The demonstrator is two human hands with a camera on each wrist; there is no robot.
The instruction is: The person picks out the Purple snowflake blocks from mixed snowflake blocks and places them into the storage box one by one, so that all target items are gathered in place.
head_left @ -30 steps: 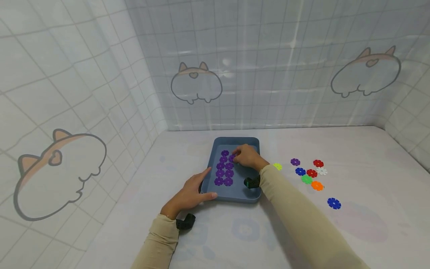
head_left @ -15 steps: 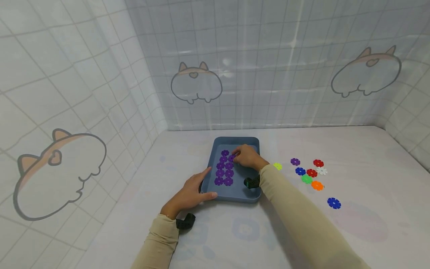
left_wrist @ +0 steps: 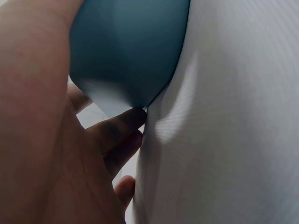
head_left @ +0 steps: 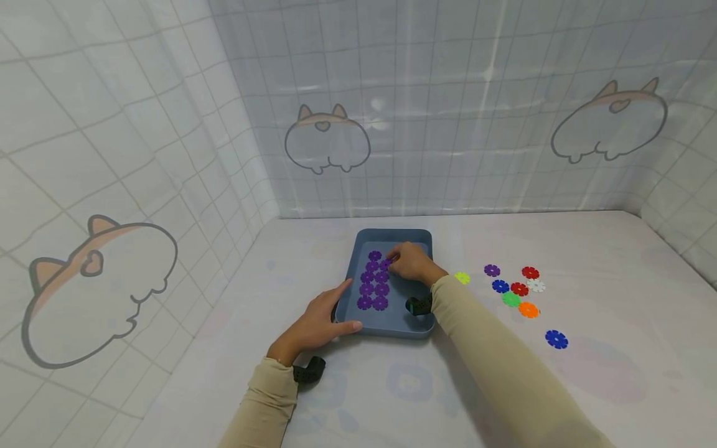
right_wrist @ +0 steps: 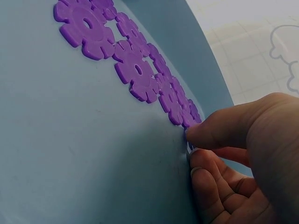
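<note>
In the head view, a blue-grey tray (head_left: 414, 326) holds two columns of purple snowflake discs (head_left: 366, 289), the near ones lying flat side by side. My left hand (head_left: 313, 320) holds the tray at its near left corner, thumb over the near rim and fingers along the left side. The left wrist view shows fingertips against the tray's corner (left_wrist: 131, 56). My right hand (head_left: 413, 261) is inside the tray, pinching a purple snowflake disc (head_left: 386, 264) at the far end of the right column. In the right wrist view, thumb and fingers mostly hide that disc, next to the purple row (right_wrist: 135, 70).
Right of the tray lie loose snowflake discs: a yellow disc (head_left: 462, 277), a purple disc (head_left: 492, 270), a green disc (head_left: 511, 299), an orange disc (head_left: 529, 310), a blue disc (head_left: 556, 339), plus red, white and another blue one. Tiled-pattern sheets (head_left: 448, 155) stand behind and at both sides.
</note>
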